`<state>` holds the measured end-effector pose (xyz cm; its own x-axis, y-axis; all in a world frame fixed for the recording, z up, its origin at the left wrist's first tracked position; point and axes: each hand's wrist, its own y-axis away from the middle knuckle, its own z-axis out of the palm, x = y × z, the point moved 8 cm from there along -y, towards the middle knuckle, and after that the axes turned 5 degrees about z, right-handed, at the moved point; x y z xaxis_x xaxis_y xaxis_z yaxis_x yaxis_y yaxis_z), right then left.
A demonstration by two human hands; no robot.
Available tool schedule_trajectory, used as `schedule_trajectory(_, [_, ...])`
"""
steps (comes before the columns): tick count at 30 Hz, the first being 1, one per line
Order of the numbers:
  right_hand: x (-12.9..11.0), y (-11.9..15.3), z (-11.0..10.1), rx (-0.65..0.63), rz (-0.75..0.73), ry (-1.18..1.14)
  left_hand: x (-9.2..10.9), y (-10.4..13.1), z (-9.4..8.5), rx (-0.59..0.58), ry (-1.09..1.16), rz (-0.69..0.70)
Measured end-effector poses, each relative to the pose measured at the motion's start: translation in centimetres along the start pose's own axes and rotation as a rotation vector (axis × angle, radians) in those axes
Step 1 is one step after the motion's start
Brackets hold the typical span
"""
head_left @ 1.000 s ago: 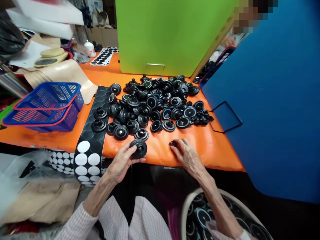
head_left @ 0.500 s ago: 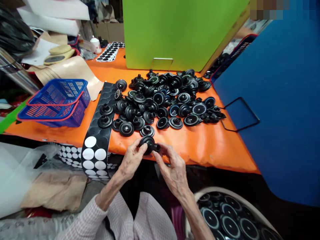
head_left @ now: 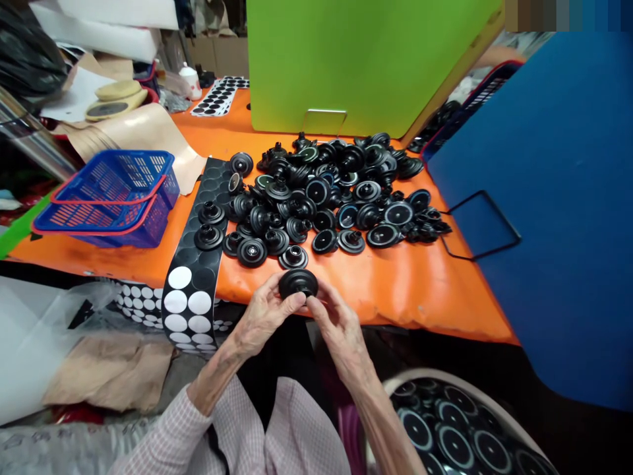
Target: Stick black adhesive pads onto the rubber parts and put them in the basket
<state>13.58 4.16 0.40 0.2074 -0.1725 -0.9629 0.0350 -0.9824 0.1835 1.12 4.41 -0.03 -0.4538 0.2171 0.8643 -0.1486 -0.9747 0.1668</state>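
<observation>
1. Status: handling of one unit appears to be in progress. A black disc part (head_left: 298, 282) is held between both hands, above the front edge of the orange tabletop (head_left: 395, 290).
2. Left hand (head_left: 261, 311): closed on the part's left side, thumb at its lower front.
3. Right hand (head_left: 342, 328): fingers closed at its right side. Whether they also grip a separate small piece cannot be told (the fingertips hide it).
4. Remaining: a large heap of similar parts (head_left: 317, 191) lies loose on the tabletop, faces in mixed directions.
5. Completed: presumably the parts in the round bin (head_left: 390, 381), lower right; those visible show pale rings. This is a judgement.
6. Appearance: the held part is round, glossy black and stepped, its broad disc uppermost, narrowing toward the thumbs.
</observation>
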Motion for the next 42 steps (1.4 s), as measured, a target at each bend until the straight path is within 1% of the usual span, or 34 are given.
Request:
schedule_trajectory(2, [0.2, 0.0, 0.6, -0.05, 0.037, -0.097, 0.2, 0.1, 0.1, -0.014, -0.038, 0.013])
schedule_trajectory(5, [0.2, 0.1, 0.8, -0.007, 0.032, -0.158, 0.4, 0.1, 0.2, -0.027, -0.08, 0.046])
schedule_trajectory(7, [0.2, 0.2, 0.8, -0.006, 0.031, -0.2, 0.5, 0.1, 0.2, -0.028, -0.092, 0.07])
schedule_trajectory(10, [-0.2, 0.2, 0.8, -0.064, 0.016, -0.224, 0.7, 0.0, 0.5, -0.053, -0.095, 0.085])
schedule_trajectory(13, [-0.7, 0.2, 0.7, -0.103, -0.039, -0.246, 1.0, -0.2, 1.0, -0.074, -0.075, 0.093])
schedule_trajectory(16, [-0.7, 0.2, 0.5, -0.06, -0.058, -0.299, 1.1, -0.3, 1.1, -0.059, -0.067, 0.09])
schedule_trajectory(19, [-0.2, 0.3, 0.6, -0.011, -0.03, -0.331, 1.1, 0.0, 1.3, -0.048, -0.093, 0.088])
schedule_trajectory(22, [-0.1, 0.4, 0.6, 0.04, -0.02, -0.341, 1.4, 0.3, 1.4, -0.038, -0.133, 0.131])
schedule_trajectory(24, [-0.2, 0.1, 0.5, 0.045, -0.029, -0.318, 1.3, 0.0, 1.4, -0.02, -0.176, 0.148])
schedule_trajectory(26, [-0.3, -0.7, 0.1, 0.036, -0.05, -0.255, 1.2, -0.9, 1.4, -0.011, -0.243, 0.145])
schedule_trajectory(28, [-0.1, -2.1, -1.2, 0.08, -0.071, -0.134, 1.6, -2.7, 1.3, 0.014, -0.325, 0.157])
schedule_trajectory(30, [-0.1, -4.0, -3.6, 0.2, -0.108, 0.039, 2.9, -5.0, 1.1, 0.08, -0.393, 0.203])
schedule_trajectory(32, [-0.6, -6.3, -6.0, 0.348, -0.171, 0.249, 4.9, -7.0, 0.9, 0.159, -0.467, 0.266])
schedule_trajectory(33, [-0.9, -7.4, -6.8, 0.403, -0.203, 0.364, 6.0, -7.7, 0.8, 0.196, -0.521, 0.305])
schedule_trajectory(35, [-1.3, -9.7, -7.9, 0.462, -0.24, 0.547, 7.8, -8.3, 0.8, 0.26, -0.667, 0.38])
schedule_trajectory(37, [-1.3, -11.5, -8.5, 0.463, -0.247, 0.63, 8.5, -7.8, 0.7, 0.313, -0.798, 0.412])
schedule_trajectory(38, [-1.3, -12.0, -8.7, 0.46, -0.251, 0.636, 8.2, -7.3, 0.6, 0.32, -0.838, 0.399])
schedule_trajectory(39, [-1.3, -12.1, -8.9, 0.459, -0.257, 0.63, 7.4, -6.7, 0.5, 0.302, -0.848, 0.363])
schedule_trajectory(40, [-1.3, -11.8, -9.1, 0.463, -0.264, 0.628, 6.2, -6.1, 0.4, 0.262, -0.825, 0.301])
schedule_trajectory(42, [-1.4, -10.1, -9.1, 0.475, -0.274, 0.626, 2.6, -5.0, 0.7, 0.13, -0.706, 0.124])
